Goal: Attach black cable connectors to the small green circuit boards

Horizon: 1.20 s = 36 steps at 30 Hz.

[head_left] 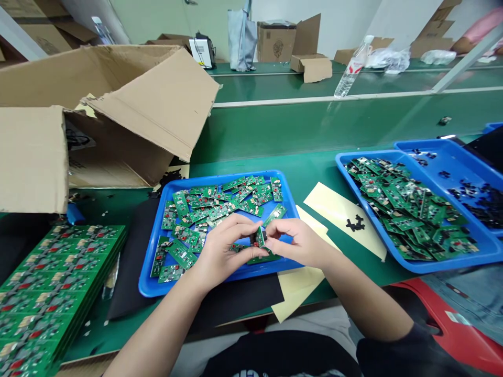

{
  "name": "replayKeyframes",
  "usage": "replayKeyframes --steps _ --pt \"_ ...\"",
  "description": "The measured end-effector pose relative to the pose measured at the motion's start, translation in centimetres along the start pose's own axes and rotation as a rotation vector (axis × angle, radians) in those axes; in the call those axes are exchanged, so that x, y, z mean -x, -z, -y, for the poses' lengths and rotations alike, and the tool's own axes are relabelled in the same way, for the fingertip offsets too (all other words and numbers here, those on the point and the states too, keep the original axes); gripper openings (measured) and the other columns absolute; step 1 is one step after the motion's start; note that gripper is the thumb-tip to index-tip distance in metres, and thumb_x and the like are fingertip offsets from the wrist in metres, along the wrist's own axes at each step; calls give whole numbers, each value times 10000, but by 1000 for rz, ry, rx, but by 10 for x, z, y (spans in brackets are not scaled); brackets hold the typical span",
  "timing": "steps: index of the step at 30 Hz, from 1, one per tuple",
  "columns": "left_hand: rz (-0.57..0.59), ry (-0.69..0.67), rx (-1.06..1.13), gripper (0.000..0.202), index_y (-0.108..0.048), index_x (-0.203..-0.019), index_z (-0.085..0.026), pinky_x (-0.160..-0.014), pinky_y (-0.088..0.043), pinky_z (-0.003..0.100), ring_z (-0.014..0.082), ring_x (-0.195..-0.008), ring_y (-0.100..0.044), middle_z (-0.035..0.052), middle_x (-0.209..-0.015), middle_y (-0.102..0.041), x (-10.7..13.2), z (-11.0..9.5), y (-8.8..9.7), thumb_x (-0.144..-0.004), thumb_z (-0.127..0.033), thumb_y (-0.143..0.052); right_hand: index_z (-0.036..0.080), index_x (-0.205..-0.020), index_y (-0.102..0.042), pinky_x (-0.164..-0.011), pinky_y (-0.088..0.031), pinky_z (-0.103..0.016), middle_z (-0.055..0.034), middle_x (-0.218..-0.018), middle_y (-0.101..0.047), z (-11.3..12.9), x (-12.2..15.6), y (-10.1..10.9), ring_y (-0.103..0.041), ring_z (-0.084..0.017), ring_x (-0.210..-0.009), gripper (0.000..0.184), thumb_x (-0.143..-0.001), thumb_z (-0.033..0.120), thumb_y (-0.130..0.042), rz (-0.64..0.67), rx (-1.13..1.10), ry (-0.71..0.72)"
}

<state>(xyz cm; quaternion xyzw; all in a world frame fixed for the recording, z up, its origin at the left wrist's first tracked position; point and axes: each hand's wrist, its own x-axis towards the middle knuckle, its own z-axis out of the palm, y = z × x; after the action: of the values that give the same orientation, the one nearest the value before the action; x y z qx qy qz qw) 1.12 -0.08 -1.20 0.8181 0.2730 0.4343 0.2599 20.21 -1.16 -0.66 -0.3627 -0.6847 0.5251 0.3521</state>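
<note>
Over the near right part of a blue tray (151,262), my two hands meet at one small green circuit board (260,236). My left hand (226,246) pinches the board between thumb and fingers. From the other side, the fingers of my right hand (296,241) are closed at the board's edge, at a small dark part (254,240) that is mostly hidden. Many loose circuit boards (214,201) lie mixed in the tray beneath. Several small black pieces (356,223) rest on a pale yellow sheet (330,201) to the right.
Stacked board panels (58,283) stand at left, before a large open carton (129,99). On the right are a second blue tray (412,267) heaped with boards and a third tray (412,145) with black parts. A water bottle (353,68) stands on the ledge behind.
</note>
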Motion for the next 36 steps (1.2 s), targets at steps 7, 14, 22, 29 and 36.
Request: replayKeyframes --steps 7,14,22,29,36 --pt "8 431 435 294 -669 -867 -187 -620 -573 259 141 -733 -614 24 -854 -574 1 -4 -3 -612 -247 -803 192 -876 -555 -588 -459 -242 13 -682 -583 -11 0 0 -560 -116 -607 101 -836 284 -566 -196 278 145" --pt "-15 614 787 280 -678 -785 -154 -666 -544 281 159 -693 -644 16 -771 -616 -4 -5 -5 -576 -269 -826 200 -918 -563 -611 -498 -259 -9 -722 -636 -13 -1 -4 -608 -134 -641 124 -844 299 -570 -347 321 267" --pt "-33 620 850 264 -699 -818 -163 -676 -533 258 139 -700 -633 26 -762 -670 -4 -4 -8 -592 -230 -819 199 -829 -596 -594 -485 -272 -14 -674 -649 -8 -1 -10 -604 -140 -613 33 -837 208 -565 -387 352 447" --pt "-2 657 847 302 -693 -834 -158 -694 -541 277 138 -693 -621 29 -763 -660 -3 -3 -9 -591 -284 -821 201 -810 -591 -582 -469 -269 -14 -650 -636 -9 -1 -10 -586 -137 -589 74 -849 198 -529 -365 358 434" --pt "12 614 816 448 -610 -1140 -227 -723 -552 276 149 -795 -643 62 -954 -665 0 -6 -9 -710 -253 -736 201 -778 -577 -590 -471 -272 1 -640 -608 -8 -1 -10 -569 -128 -578 89 -845 189 -520 -383 347 359"
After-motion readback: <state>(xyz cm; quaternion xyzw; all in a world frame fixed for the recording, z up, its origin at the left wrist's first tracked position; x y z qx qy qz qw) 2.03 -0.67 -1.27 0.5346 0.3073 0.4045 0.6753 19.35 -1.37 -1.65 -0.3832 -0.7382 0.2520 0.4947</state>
